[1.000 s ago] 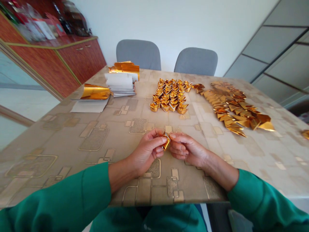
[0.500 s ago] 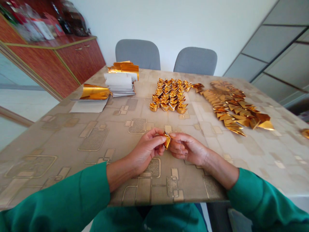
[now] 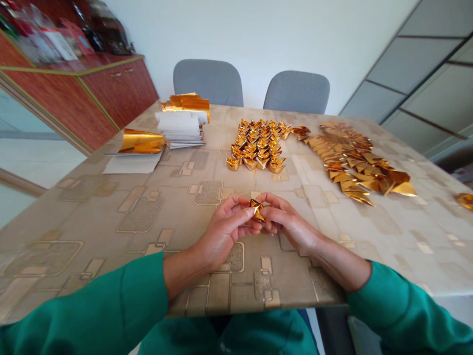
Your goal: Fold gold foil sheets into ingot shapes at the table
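From the head camera, the left hand [image 3: 225, 229] and right hand [image 3: 288, 224] meet over the near middle of the table [image 3: 111, 217], both pinching one small gold foil piece [image 3: 257, 209] between their fingertips. Farther back lie a cluster of folded gold ingots [image 3: 258, 145], a row of gold triangles [image 3: 354, 162] and a stack of sheets [image 3: 181, 128].

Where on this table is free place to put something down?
Widest bare patch: patterned beige tablecloth between the curled gold foil sheet and the left hand. Another lies between the row of gold foil triangles and the right hand. Far side crowded: white paper stack, folded gold ingots. Both hands pinch a gold foil piece.
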`<state>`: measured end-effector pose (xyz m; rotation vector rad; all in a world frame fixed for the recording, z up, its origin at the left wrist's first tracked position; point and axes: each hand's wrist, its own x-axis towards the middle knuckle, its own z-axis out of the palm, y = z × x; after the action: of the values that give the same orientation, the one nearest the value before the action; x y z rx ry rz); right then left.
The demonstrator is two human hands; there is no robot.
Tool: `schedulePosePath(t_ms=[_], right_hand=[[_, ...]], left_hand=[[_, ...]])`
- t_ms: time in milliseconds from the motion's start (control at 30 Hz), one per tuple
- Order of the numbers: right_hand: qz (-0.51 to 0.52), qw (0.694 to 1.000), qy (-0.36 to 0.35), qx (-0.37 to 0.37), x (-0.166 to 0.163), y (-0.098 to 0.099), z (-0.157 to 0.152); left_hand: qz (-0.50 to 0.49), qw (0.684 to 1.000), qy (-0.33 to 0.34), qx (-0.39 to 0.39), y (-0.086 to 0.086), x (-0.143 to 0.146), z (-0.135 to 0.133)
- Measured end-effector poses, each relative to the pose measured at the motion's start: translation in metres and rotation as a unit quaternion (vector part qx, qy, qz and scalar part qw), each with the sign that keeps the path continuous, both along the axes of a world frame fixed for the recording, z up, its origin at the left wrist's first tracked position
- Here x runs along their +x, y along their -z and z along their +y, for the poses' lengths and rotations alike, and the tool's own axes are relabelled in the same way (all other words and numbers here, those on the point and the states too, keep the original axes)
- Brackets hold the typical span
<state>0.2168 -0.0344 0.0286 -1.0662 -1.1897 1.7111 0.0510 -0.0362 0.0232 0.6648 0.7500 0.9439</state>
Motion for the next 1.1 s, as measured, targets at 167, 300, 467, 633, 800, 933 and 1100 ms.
schedulePosePath(t_ms=[167, 300, 467, 633, 800, 933, 1100], right_hand=[[-0.035, 0.999, 0.000, 0.004, 0.001, -0.006, 0.000], [-0.064, 0.998, -0.005, 0.018, 0.002, -0.012, 0.000], [-0.071, 0.997, -0.008, 0.039, 0.002, -0.011, 0.001], [-0.049, 0.998, -0.008, 0.031, 0.001, -0.009, 0.001], [-0.018, 1.000, -0.016, 0.017, 0.002, -0.007, 0.000], [0.071, 0.994, -0.075, -0.039, 0.008, -0.006, 0.003], [0.118, 0.982, -0.128, -0.074, 0.012, -0.007, 0.006]], left_hand=[[-0.015, 0.999, 0.034, -0.032, -0.001, -0.003, 0.003], [-0.016, 0.998, 0.027, -0.053, -0.001, -0.004, 0.005], [-0.065, 0.991, 0.022, -0.116, 0.002, -0.002, 0.008], [-0.118, 0.980, 0.038, -0.157, 0.006, -0.001, 0.009], [-0.151, 0.971, 0.075, -0.167, 0.007, -0.002, 0.009], [-0.198, 0.962, 0.100, -0.156, 0.002, -0.004, 0.008], [-0.221, 0.960, 0.097, -0.143, 0.000, -0.006, 0.008]])
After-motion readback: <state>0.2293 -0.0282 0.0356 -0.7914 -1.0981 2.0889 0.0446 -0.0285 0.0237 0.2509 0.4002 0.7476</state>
